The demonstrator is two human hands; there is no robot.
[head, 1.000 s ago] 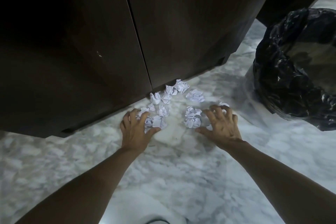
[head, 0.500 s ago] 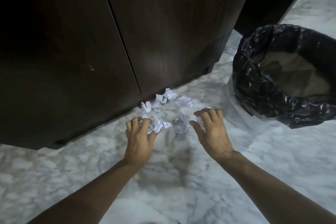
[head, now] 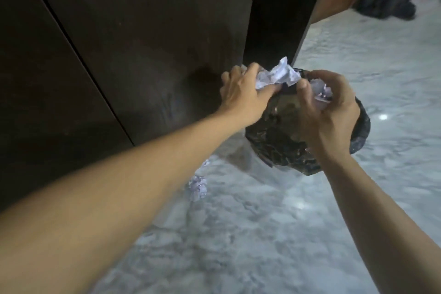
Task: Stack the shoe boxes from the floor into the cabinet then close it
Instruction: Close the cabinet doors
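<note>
hands over bin, both gripping crumpled white paper.
left hand point(head: 241, 96) pinches a wad of crumpled white paper point(head: 278, 75), fingers pressed around it; right hand point(head: 329, 107) is curled closed on more crumpled paper point(head: 321, 93), just right of the left grip. directly below both grips sits a round bin lined with a black plastic bag point(head: 281, 148). down-left of the left grip, loose paper balls point(head: 198, 186) lie on the grey marble floor point(head: 262, 234). behind the grips, the dark wooden cabinet point(head: 143, 43) has its doors shut. shoe boxes can't be seen.
</note>
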